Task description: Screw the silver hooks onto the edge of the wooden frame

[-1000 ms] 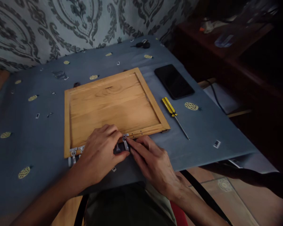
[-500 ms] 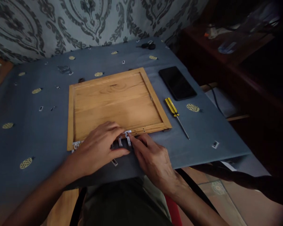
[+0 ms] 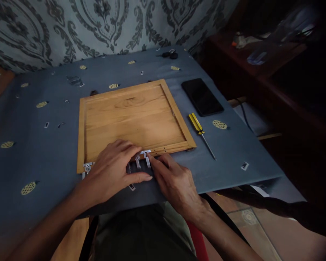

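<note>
A framed wooden panel (image 3: pixel 133 112) lies flat on the cloth-covered table. Along its near edge runs a metal hook rack (image 3: pixel 146 152), with prongs that hang past the wood; its middle is covered by my left hand (image 3: pixel 114 165). The fingers of that hand curl over the rack and press it to the frame, while the thumb sticks out in front of the prongs. My right hand (image 3: pixel 176 179) has its fingers bent, with the index fingertip against the rack's right-end prong. Small dark holes show in the frame just right of the rack.
Right of the panel lie a yellow-handled screwdriver (image 3: pixel 197 123) and a black phone (image 3: pixel 202 97). Small screws (image 3: pixel 61 125) are scattered on the left of the blue tablecloth (image 3: pixel 21 119). Black-handled scissors (image 3: pixel 170 54) lie at the back. A patterned curtain (image 3: pixel 97 25) hangs behind.
The view shifts slightly. Both hands stay nearly in place on the rack, and the left thumb reaches a little farther right.
</note>
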Demonstrator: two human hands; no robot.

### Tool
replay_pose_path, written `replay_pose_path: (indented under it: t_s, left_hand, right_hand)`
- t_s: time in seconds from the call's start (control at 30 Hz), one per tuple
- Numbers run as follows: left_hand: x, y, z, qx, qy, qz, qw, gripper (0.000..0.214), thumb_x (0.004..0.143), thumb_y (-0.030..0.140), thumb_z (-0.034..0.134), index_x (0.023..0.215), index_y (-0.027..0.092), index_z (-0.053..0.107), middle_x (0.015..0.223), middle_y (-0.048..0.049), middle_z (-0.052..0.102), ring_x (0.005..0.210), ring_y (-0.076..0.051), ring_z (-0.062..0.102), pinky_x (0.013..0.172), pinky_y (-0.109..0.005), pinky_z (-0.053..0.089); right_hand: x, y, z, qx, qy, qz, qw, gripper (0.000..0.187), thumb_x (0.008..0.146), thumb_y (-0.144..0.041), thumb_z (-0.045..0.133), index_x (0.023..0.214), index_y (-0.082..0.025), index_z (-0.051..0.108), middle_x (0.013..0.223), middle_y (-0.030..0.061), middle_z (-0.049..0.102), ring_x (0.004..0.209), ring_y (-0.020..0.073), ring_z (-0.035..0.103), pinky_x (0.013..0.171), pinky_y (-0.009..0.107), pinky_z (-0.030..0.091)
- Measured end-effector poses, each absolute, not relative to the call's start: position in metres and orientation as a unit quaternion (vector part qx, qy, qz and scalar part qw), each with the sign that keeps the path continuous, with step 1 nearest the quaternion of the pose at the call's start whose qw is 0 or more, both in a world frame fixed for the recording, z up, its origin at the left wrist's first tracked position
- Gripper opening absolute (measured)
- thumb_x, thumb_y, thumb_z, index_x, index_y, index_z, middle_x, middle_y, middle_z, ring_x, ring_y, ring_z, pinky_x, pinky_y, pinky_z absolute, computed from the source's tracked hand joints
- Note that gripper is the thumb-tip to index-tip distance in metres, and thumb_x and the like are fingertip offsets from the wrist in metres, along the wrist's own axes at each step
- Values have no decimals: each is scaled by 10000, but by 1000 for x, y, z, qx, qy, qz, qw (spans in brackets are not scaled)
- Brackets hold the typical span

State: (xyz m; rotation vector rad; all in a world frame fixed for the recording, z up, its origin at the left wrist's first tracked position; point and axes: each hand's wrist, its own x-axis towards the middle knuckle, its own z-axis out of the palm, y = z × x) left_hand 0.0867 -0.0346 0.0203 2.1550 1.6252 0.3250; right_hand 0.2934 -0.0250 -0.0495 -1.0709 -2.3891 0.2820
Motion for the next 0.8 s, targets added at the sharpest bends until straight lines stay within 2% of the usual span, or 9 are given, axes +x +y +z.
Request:
replay_pose_path:
  t_s: [0.07, 0.13, 0.33, 0.5, 0.8]
  left_hand:
    - [92, -34, 18, 780, 588, 101, 190, 432, 802, 463, 892, 1097, 209, 704, 1156, -72, 730, 1097, -303, 665, 939, -463, 539]
    - [97, -35, 17, 777, 595, 88, 184, 429, 777, 419, 918, 1083, 201, 711, 1154, -78, 733, 1098, -317, 667, 940, -481, 537]
    - [104, -36, 14, 757, 622, 111, 167, 221, 862, 287, 844, 1007, 182, 712, 1084, -73, 732, 1052, -309, 662, 923, -498, 528]
    - [104, -35, 11, 749, 630, 119, 169, 221, 855, 280, 853, 996, 185, 711, 1063, -62, 726, 1030, -297, 652, 905, -482, 518]
    - [105, -33, 10, 747, 631, 121, 171, 212, 847, 306, 863, 928, 197, 701, 1043, -50, 734, 1015, -283, 657, 900, -461, 509]
  right_hand:
    - [293, -25, -50, -394, -877, 102, 256, 379, 1045, -114, 462, 1315, -162, 724, 874, 59, 711, 640, 148, 720, 526, 233, 540]
    - [293, -25, -50, -391, -877, 106, 260, 389, 1046, -111, 451, 1321, -159, 721, 889, 66, 713, 654, 155, 730, 535, 239, 555]
    - [294, -25, -48, -396, -877, 120, 243, 399, 1053, -123, 446, 1344, -171, 715, 904, 67, 715, 703, 151, 740, 567, 221, 574]
    - [294, -25, -49, -394, -875, 116, 256, 408, 1072, -149, 405, 1319, -153, 730, 885, 73, 708, 669, 163, 728, 534, 243, 563]
    - [294, -25, -50, -398, -873, 116, 256, 393, 1069, -155, 432, 1320, -168, 733, 871, 64, 703, 675, 152, 713, 538, 225, 543]
